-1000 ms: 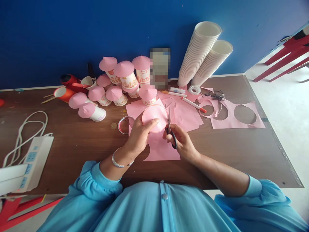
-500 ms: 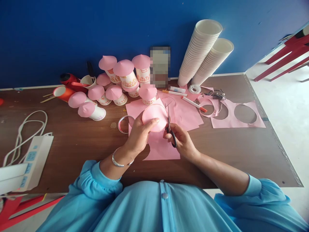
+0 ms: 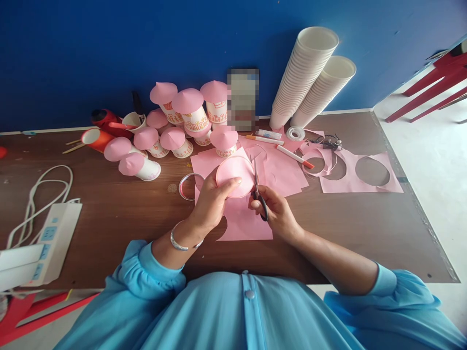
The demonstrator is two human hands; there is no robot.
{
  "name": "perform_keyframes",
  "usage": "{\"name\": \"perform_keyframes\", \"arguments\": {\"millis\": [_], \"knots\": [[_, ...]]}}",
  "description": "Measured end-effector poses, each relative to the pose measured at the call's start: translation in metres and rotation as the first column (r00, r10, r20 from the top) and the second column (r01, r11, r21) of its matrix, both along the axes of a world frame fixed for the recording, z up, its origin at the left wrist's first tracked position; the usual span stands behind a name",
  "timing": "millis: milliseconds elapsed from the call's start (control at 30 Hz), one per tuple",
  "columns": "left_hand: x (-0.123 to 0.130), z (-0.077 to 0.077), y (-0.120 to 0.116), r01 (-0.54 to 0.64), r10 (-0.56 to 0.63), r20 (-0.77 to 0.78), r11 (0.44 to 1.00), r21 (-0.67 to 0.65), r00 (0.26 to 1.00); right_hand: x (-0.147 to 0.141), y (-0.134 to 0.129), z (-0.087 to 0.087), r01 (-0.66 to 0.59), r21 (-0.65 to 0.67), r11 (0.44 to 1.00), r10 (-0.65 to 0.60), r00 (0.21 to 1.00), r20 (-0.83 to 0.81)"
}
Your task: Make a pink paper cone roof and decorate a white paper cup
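Between thumb and fingers my left hand (image 3: 215, 199) grips a round pink paper disc (image 3: 233, 170), its thumb lying across the face. My right hand (image 3: 275, 211) is closed around the black handles of a pair of scissors (image 3: 260, 199). The blades point away from me, along the disc's right edge. Below both hands lie sheets of pink paper (image 3: 248, 221), one with a curved cut in its side. A round tape ring (image 3: 191, 186) rests on the table left of my left hand.
Several paper cups with pink cone roofs (image 3: 188, 102) stand at the back left. Two tall stacks of white cups (image 3: 304, 73) lean by the blue wall. Markers (image 3: 295, 156), a white tape roll (image 3: 295, 133) and cut-out pink paper (image 3: 396, 177) lie right. A power strip (image 3: 60, 238) sits left.
Almost nothing differs. The view has shifted very slightly, and both hands keep the same grip on the disc and the scissors.
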State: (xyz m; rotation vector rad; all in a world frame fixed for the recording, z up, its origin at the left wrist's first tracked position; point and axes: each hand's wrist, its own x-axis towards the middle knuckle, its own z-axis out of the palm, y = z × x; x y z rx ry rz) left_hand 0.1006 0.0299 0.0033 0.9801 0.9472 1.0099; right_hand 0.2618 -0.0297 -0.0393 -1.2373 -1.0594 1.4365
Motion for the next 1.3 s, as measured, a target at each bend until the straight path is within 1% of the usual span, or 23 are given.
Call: {"name": "perform_keyframes", "arguments": {"millis": [233, 433, 600, 733, 933, 1167, 1300], "knots": [[0.001, -0.001, 0.001, -0.022, 0.023, 0.053, 1.000, -0.014, 0.998, 0.003, 0.000, 0.003, -0.026, 0.000, 1.000, 0.026, 1.000, 0.011], [0.001, -0.001, 0.002, -0.040, 0.042, 0.044, 0.999, -0.033, 0.998, 0.003, 0.000, 0.007, -0.033, -0.017, 0.999, 0.033, 0.999, -0.008], [-0.001, 0.000, 0.003, -0.085, 0.088, 0.032, 0.994, -0.062, 0.996, 0.005, 0.000, 0.010, -0.037, -0.044, 0.998, 0.037, 0.999, -0.008], [-0.003, -0.001, 0.004, -0.082, 0.085, 0.036, 0.995, -0.060, 0.996, 0.005, 0.000, 0.013, -0.046, -0.059, 0.997, 0.046, 0.999, -0.005], [-0.002, 0.000, 0.005, -0.120, 0.120, 0.006, 0.992, -0.044, 0.993, 0.006, 0.000, 0.016, -0.053, -0.059, 0.997, 0.052, 0.999, -0.017], [-0.001, 0.003, 0.005, -0.074, 0.078, 0.046, 0.995, -0.074, 0.996, 0.007, -0.001, 0.017, -0.047, -0.046, 0.998, 0.046, 0.998, -0.036], [-0.001, 0.003, 0.006, -0.079, 0.082, 0.043, 0.994, -0.071, 0.996, 0.007, -0.001, 0.018, -0.047, -0.041, 0.998, 0.045, 0.998, -0.041]]}}
